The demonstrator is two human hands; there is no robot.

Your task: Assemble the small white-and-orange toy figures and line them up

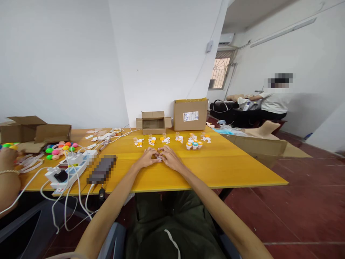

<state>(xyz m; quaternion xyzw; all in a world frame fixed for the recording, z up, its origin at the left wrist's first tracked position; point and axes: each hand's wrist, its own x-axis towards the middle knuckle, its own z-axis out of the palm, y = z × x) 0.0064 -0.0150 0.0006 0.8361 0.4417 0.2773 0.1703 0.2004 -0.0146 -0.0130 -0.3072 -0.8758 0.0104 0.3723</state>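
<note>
My left hand point(147, 158) and my right hand point(170, 158) meet low over the yellow table point(215, 169), fingertips bent together. Between them they pinch a small whitish piece point(159, 159), mostly covered by the fingers; its kind cannot be made out. Just beyond the hands lies a row of little heaps of white and orange plastic parts point(138, 142), with small clear cups point(177, 135) among them. To the right of my right hand stands a cluster of small round white pieces with orange and teal tops point(194, 145).
Behind the heaps are an open small carton point(153, 126) and a larger cardboard box point(190, 116). On the left lie a phone point(101, 169), a power strip point(72, 171) with loose cables, and colourful balls point(58, 151). A co-worker's arm point(9, 180) reaches in; another person sits far right.
</note>
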